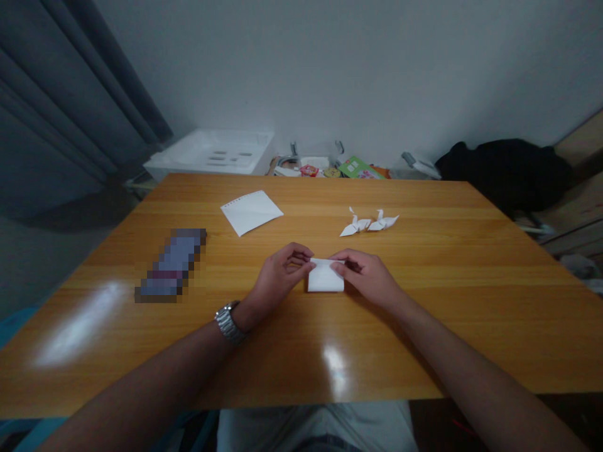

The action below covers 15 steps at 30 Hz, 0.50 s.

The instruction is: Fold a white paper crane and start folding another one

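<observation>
A small folded white paper [325, 279] lies on the wooden table [424, 314] in front of me. My left hand [279, 276] pinches its upper left corner with curled fingers. Pinching the upper right edge is my right hand [367, 273]. A metal watch [229, 322] is on my left wrist. Two finished white paper cranes [369, 223] sit side by side a little beyond the hands, to the right. A loose white sheet [251, 211] lies flat further back, to the left.
A blurred-out dark flat object [170, 265] lies on the table's left side. Behind the table stand a white plastic box [211, 152], small cluttered items [330, 167] and a black bag [506, 166]. A dark curtain [61, 94] hangs at left.
</observation>
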Each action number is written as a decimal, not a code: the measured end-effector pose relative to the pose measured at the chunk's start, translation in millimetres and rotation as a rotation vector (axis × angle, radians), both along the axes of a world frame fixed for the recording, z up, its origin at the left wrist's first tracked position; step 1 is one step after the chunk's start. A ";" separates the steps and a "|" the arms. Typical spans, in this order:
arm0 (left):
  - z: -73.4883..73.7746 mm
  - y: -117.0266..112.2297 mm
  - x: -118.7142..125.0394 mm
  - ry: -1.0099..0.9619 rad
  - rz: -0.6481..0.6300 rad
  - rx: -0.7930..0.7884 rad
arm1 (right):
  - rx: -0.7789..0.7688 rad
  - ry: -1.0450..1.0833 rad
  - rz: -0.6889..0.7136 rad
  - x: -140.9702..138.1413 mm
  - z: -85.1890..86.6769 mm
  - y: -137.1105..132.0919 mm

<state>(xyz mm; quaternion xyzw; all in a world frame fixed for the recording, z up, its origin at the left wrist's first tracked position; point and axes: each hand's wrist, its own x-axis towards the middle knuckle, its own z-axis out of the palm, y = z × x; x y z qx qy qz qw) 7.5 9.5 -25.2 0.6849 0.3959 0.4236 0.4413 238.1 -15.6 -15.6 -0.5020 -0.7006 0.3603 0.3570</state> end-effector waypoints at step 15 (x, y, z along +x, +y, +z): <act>4.6 -1.5 -2.4 0.057 -0.023 0.014 | 0.000 -0.001 0.015 -1.1 1.6 -1.6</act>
